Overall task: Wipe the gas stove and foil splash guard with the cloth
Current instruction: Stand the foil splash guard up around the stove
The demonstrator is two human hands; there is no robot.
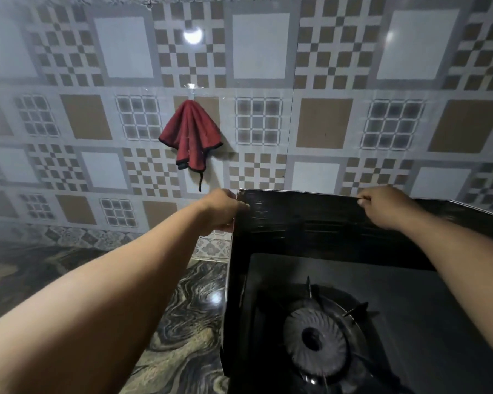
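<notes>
Cloth (190,135), dark red with a black edge, hangs from a small hook on the tiled wall (69,109) in the upper middle of the frame, its folds falling straight down to a loose cord at the bottom. It sits above and a little left of the left hand (222,211), well apart from both hands and held by neither. Going left to right: the left hand grips the left corner of the foil splash guard (296,223), fingers curled round its upright edge; the right hand (382,207) pinches the guard's top rim further right. The guard stands along the back and left side of the gas stove (410,294), whose burner (316,339) shows at lower right, on the marbled surface (188,322). The left hand is clearly the nearer one, so a reach for the cloth would likely go up and slightly leftward from it.
</notes>
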